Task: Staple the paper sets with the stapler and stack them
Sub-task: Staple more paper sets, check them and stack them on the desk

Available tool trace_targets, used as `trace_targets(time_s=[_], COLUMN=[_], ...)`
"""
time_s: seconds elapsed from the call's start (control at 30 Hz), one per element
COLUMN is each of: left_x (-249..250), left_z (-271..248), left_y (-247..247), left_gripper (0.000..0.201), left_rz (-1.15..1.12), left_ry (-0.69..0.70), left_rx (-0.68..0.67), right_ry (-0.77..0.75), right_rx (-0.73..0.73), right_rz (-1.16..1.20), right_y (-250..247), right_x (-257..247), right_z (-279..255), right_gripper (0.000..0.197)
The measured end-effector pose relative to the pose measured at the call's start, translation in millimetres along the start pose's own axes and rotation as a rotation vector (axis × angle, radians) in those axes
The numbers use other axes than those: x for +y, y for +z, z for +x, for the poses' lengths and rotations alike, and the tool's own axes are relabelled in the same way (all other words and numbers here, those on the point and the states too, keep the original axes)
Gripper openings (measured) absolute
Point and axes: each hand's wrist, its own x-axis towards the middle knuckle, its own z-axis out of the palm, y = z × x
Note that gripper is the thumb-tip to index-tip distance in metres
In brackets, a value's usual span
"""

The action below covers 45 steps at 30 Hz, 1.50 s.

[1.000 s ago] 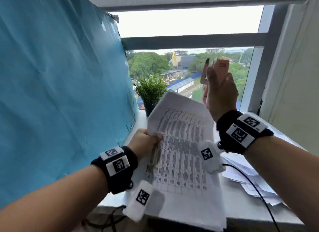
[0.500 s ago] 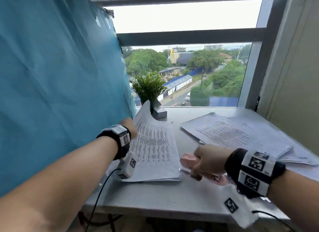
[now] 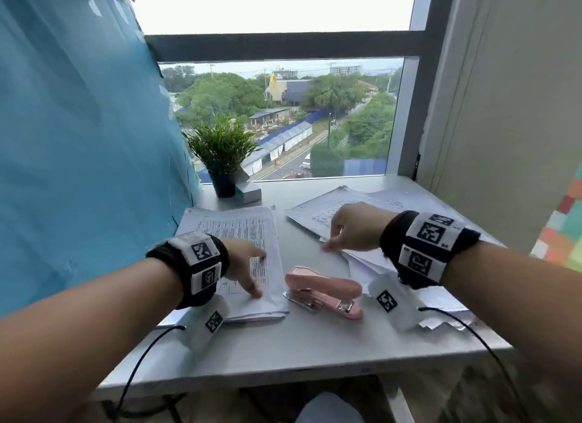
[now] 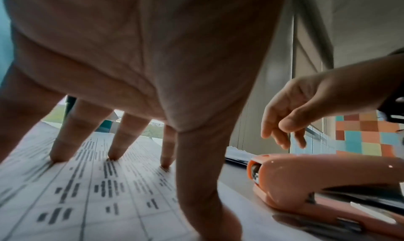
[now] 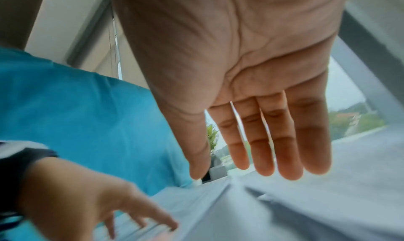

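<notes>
A stack of printed paper sets [image 3: 252,233] lies on the left of the grey desk [image 3: 299,344]. My left hand [image 3: 248,265] presses on it with spread straight fingertips [image 4: 113,155]. The pink stapler [image 3: 324,292] lies free on the desk between my hands, also at the right of the left wrist view [image 4: 317,180]. My right hand [image 3: 349,230] hovers open, fingers straight [image 5: 262,149], over the loose paper pile [image 3: 330,207] on the right; it holds nothing.
A small potted plant [image 3: 222,152] and a small box [image 3: 250,191] stand at the back left by the window. A blue sheet [image 3: 78,139] hangs along the left. More loose sheets [image 3: 441,309] spread to the desk's right front edge.
The stapled set went down onto the left stack and my left hand now presses it flat. My right hand set the stapler on the desk, let go, and moved over the right pile.
</notes>
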Motion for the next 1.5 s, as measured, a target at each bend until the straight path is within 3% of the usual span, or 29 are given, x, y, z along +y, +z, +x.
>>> trace_targets(time_s=[0.07,0.13,0.23,0.6,0.73,0.9,1.03,1.13,1.23,1.33,1.4,1.5], left_x=[0,2,5,7,10,12,21,35,49,60,65,65], left_z=[0,-1,0,3,2,5,7,6,4,9,12,8], left_y=[-1,0,0,1,2,-3,-12,-20,-27,-28,-28,-31], left_gripper=[0.092,0.090,0.087,0.063,0.057,0.035,0.023,0.036,0.066,0.095,0.085,0.057], left_rz=[-0.016,-0.008,-0.026,-0.120,-0.176,-0.387,-0.825,-1.230,-1.532,-1.722,-1.766,-1.721], left_ry=[-0.007,0.005,0.019,0.004,0.006,0.041,0.037,0.057,0.061,0.160,0.253,0.280], left_rx=[-0.001,0.009,0.020,0.049,0.105,0.217,0.331,0.229,-0.010,-0.250,-0.275,-0.149], right_ry=[0.060,0.118,0.154,0.135,0.105,0.111,0.125,0.112,0.075,-0.043,-0.119,-0.150], right_rx=[-0.008,-0.108,-0.225,-0.206,-0.202,-0.129,0.093,0.246,0.299,0.349,0.321,0.228], right_rz=[-0.093,-0.193,-0.271,-0.254,-0.348,-0.259,0.048,0.350,0.668,0.696,0.651,0.713], right_y=[-5,-5,2,8,18,11,-22,-42,-49,-43,-34,-22], right_x=[14,23,29,35,32,40,55,54,42,22,9,-3], right_z=[4,6,5,1,3,6,10,10,4,0,-3,-7], right_gripper=[0.049,0.056,0.041,0.043,0.032,0.032,0.023,0.020,0.015,0.010,0.010,0.011])
